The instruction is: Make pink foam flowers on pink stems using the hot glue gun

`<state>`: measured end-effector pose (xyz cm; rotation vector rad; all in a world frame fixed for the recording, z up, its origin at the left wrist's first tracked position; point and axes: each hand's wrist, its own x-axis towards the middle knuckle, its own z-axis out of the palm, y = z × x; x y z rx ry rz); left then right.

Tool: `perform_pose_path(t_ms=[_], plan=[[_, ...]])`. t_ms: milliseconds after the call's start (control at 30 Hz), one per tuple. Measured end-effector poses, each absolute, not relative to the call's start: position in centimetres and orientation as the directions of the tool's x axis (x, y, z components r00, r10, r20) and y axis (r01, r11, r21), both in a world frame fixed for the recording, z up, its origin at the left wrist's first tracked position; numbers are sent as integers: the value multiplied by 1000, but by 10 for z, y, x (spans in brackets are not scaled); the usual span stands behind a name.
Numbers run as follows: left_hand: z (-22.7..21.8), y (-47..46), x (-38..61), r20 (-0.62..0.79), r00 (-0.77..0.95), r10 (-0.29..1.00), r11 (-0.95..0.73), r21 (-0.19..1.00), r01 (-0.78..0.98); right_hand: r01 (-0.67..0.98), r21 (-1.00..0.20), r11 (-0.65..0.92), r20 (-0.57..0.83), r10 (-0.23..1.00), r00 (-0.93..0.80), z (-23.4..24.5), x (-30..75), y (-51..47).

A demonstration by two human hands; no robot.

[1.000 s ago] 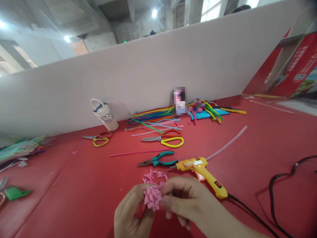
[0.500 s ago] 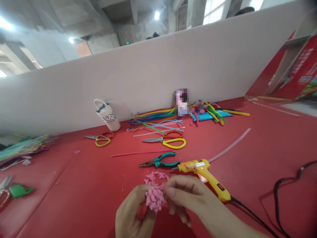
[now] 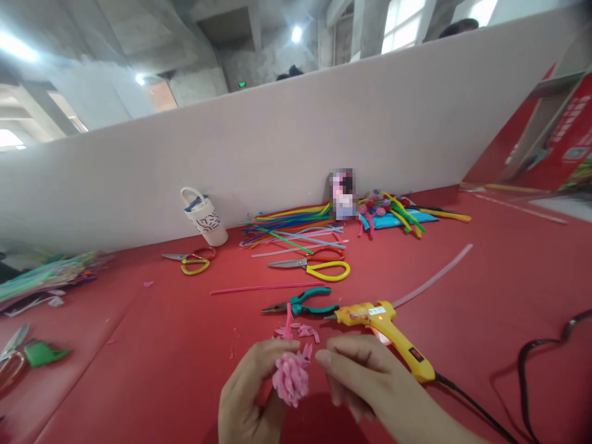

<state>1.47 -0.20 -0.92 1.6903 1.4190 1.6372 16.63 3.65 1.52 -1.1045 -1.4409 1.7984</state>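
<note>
My left hand [image 3: 247,398] is closed around the base of a fluffy pink pipe-cleaner flower [image 3: 290,377] low in the middle of the view. My right hand [image 3: 365,381] is just to the right of the flower, fingers curled and pinched together, a small gap from the petals. Several short pink pipe-cleaner pieces [image 3: 300,331] lie on the red table [image 3: 152,345] right behind the flower. A yellow glue gun [image 3: 386,325] lies close behind my right hand, and teal-handled pliers [image 3: 300,304] rest beside its nozzle.
Yellow-handled scissors [image 3: 319,267], smaller scissors [image 3: 192,262], a long pink pipe cleaner [image 3: 259,287], a pile of coloured pipe cleaners [image 3: 291,228] and a small white bag [image 3: 206,217] lie toward the white partition [image 3: 296,135]. A clear glue stick [image 3: 432,277] and black cable [image 3: 531,357] are right.
My right hand has come off the flower and sits slightly to its right; before, its fingers were touching the petals. The view has tilted a little.
</note>
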Motion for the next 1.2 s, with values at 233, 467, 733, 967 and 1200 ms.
perform_pose_path(t_ms=[233,467,733,967,1200], plan=[[-8,-2,19,461,-232,857,-391,873,292,4,-995,-95,-86,882,-464,16,168,35],[-12,1,23,98,-208,973,-134,976,-171,-141,-986,-83,-3,870,-493,22,165,36],[-9,-1,27,35,-249,968,-64,992,-108,-24,-955,-297,-239,812,-533,22,165,35],[-7,-2,29,60,-235,970,-71,997,-37,-36,-949,-312,-251,822,-511,20,162,37],[-4,-1,27,177,-237,955,-150,981,125,-31,-944,-328,-270,825,-497,18,163,35]])
